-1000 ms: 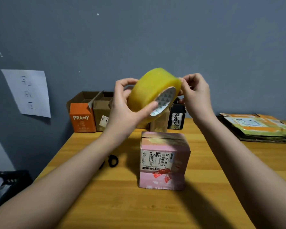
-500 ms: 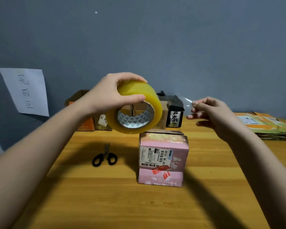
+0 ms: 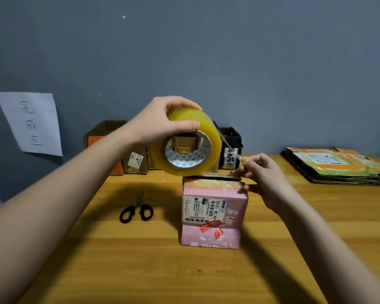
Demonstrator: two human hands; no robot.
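in the middle of the frame the left hand [image 3: 160, 123] grips a fat roll of yellowish clear packing tape [image 3: 184, 148], fingers curled over its top and thumb laid across the near edge. the roll hangs on edge just above the back of a small pink cardboard box [image 3: 213, 235], and its grey-and-white triangle-patterned core faces the camera. right of the roll, the right hand [image 3: 263, 178] pinches the free end of a thin clear tape strip [image 3: 228, 147] between thumb and forefinger, with the other fingers loosely spread by the box's upper right corner. the box stands on a wooden table [image 3: 140, 270] and carries a white shipping label [image 3: 203, 208] with barcodes and the print "501e- m1 a2"; red tags sit below it. black-handled scissors [image 3: 136, 210] lie left of the box. at centre left, a white paper sheet [image 3: 31, 122] on the grey wall shows the handwritten characters 完成区. behind the roll stand a black carton with white characters [image 3: 230, 148] and a brown carton with a white sticker [image 3: 135, 160]. at centre right lies a stack of flat orange and green mailers [image 3: 338, 165]
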